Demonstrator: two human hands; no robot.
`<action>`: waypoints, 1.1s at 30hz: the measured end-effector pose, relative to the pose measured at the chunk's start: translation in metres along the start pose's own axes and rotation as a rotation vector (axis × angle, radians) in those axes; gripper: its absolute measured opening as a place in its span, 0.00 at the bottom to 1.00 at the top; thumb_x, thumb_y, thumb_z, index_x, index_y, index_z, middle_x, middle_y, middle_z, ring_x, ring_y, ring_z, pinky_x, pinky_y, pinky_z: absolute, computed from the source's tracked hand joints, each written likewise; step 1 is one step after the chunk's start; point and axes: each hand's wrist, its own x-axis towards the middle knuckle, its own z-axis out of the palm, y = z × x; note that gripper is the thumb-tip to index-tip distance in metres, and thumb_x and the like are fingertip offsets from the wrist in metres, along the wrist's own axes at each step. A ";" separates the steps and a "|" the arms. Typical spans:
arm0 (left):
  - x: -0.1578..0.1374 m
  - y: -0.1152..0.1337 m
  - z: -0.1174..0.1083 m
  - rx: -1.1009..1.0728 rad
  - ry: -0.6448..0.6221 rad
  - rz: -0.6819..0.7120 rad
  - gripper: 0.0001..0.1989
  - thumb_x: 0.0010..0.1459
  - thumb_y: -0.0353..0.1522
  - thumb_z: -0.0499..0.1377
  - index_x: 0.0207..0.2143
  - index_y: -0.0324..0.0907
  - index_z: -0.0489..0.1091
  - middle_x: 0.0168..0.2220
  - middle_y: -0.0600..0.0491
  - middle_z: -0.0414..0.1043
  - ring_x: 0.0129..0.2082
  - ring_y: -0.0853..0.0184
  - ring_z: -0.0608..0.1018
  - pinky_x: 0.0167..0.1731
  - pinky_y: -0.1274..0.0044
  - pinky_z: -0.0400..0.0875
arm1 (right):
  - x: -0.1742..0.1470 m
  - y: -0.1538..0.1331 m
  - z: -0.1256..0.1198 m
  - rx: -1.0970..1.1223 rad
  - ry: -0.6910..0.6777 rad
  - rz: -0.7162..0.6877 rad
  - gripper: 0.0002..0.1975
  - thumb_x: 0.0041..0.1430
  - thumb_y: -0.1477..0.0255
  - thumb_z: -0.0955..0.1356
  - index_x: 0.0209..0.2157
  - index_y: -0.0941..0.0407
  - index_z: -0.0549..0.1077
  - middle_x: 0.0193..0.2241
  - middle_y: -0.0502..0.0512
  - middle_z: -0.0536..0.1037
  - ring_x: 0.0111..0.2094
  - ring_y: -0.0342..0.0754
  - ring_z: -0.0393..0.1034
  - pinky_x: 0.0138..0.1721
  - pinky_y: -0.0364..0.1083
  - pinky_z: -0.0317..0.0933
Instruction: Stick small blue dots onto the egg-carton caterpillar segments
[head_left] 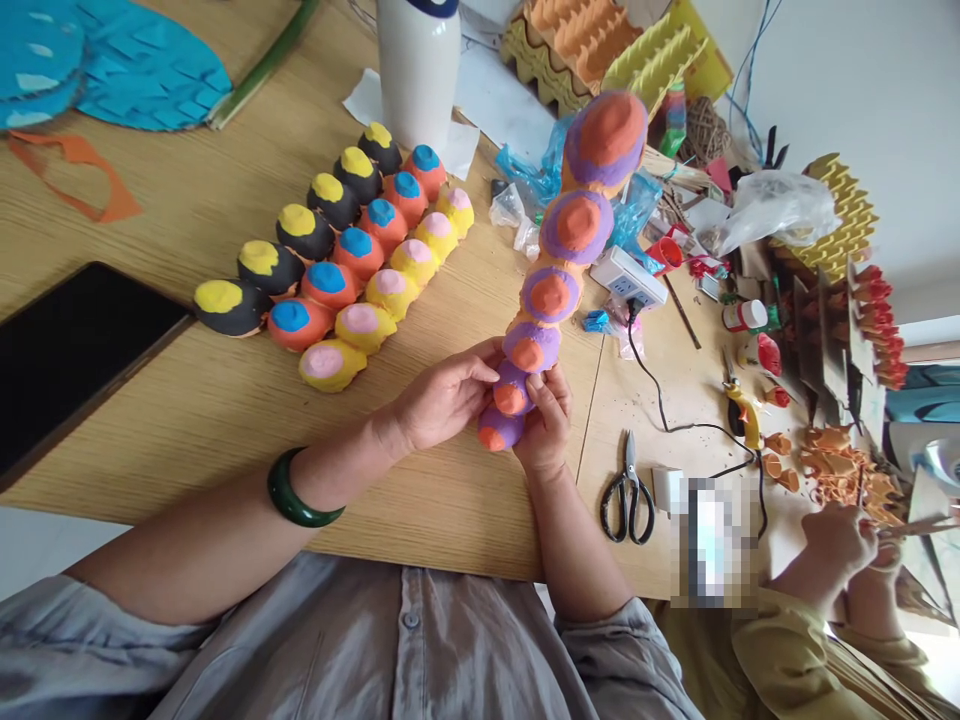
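A long strip of egg-carton cups (577, 225), painted purple with orange tips, rises away from me over the table. Its near end is between my two hands. My left hand (450, 395) pinches the strip's left side near the lowest cups. On the other side my right hand (546, 425) is closed round it, thumb on top. To the left lie three similar painted strips side by side: a black strip with yellow tips (302, 232), an orange strip with blue tips (358, 252), and a yellow strip with pink tips (390, 290).
Scissors (628, 490) lie right of my hands, near a power strip (628, 277) with a black cord. A white vase-like container (418, 75) stands behind the strips. A dark flat screen (82, 350) is at left. Another person's hands (844, 540) work at far right.
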 end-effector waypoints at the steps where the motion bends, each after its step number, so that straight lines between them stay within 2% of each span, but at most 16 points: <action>1: 0.000 0.000 0.001 0.009 0.003 0.009 0.16 0.52 0.30 0.63 0.45 0.43 0.78 0.45 0.50 0.81 0.44 0.60 0.78 0.41 0.71 0.72 | 0.000 0.000 0.000 0.015 0.003 0.002 0.12 0.54 0.58 0.74 0.38 0.48 0.78 0.30 0.47 0.75 0.31 0.47 0.66 0.36 0.47 0.64; 4: -0.001 0.001 0.004 0.042 -0.014 0.030 0.16 0.53 0.28 0.64 0.46 0.43 0.78 0.46 0.50 0.81 0.47 0.60 0.78 0.43 0.73 0.72 | 0.001 0.000 -0.001 0.055 -0.010 0.014 0.12 0.53 0.58 0.75 0.37 0.48 0.78 0.31 0.47 0.76 0.32 0.47 0.66 0.37 0.47 0.64; 9: -0.002 0.001 0.002 0.086 -0.037 0.045 0.14 0.55 0.30 0.68 0.46 0.43 0.79 0.43 0.52 0.79 0.42 0.64 0.78 0.42 0.75 0.72 | 0.000 -0.001 -0.001 0.073 0.007 0.038 0.15 0.53 0.58 0.75 0.39 0.49 0.79 0.33 0.49 0.78 0.33 0.47 0.67 0.38 0.48 0.65; 14: -0.001 -0.003 -0.001 0.099 -0.030 0.029 0.17 0.54 0.33 0.71 0.48 0.45 0.79 0.44 0.52 0.79 0.44 0.64 0.78 0.44 0.73 0.73 | -0.001 -0.001 -0.001 0.077 0.015 0.036 0.14 0.53 0.58 0.75 0.40 0.49 0.79 0.36 0.49 0.80 0.36 0.48 0.71 0.43 0.49 0.68; 20: -0.002 -0.002 0.001 0.095 -0.026 0.042 0.18 0.53 0.32 0.69 0.48 0.44 0.79 0.43 0.52 0.77 0.40 0.64 0.75 0.38 0.75 0.70 | 0.002 -0.002 0.001 0.194 0.034 0.068 0.15 0.49 0.61 0.77 0.38 0.51 0.80 0.33 0.48 0.80 0.32 0.46 0.69 0.37 0.46 0.66; 25: -0.002 -0.004 0.003 0.179 -0.036 0.088 0.18 0.54 0.33 0.71 0.48 0.44 0.79 0.41 0.54 0.76 0.37 0.67 0.73 0.37 0.75 0.67 | 0.002 -0.001 -0.002 0.212 0.010 0.083 0.15 0.50 0.60 0.77 0.39 0.51 0.81 0.33 0.48 0.80 0.32 0.45 0.69 0.39 0.45 0.66; 29: -0.002 -0.007 0.002 0.119 -0.025 0.065 0.18 0.54 0.31 0.71 0.48 0.44 0.79 0.43 0.53 0.76 0.40 0.66 0.75 0.40 0.75 0.69 | 0.001 -0.001 -0.003 0.136 0.033 0.064 0.14 0.51 0.60 0.76 0.39 0.50 0.80 0.35 0.49 0.81 0.35 0.47 0.70 0.42 0.48 0.67; 33: -0.002 -0.008 0.002 0.115 -0.019 0.048 0.18 0.55 0.31 0.70 0.50 0.45 0.79 0.45 0.53 0.76 0.42 0.66 0.75 0.42 0.76 0.70 | 0.000 -0.003 -0.001 0.177 0.035 0.071 0.14 0.51 0.61 0.76 0.39 0.50 0.81 0.36 0.48 0.81 0.36 0.47 0.71 0.43 0.47 0.67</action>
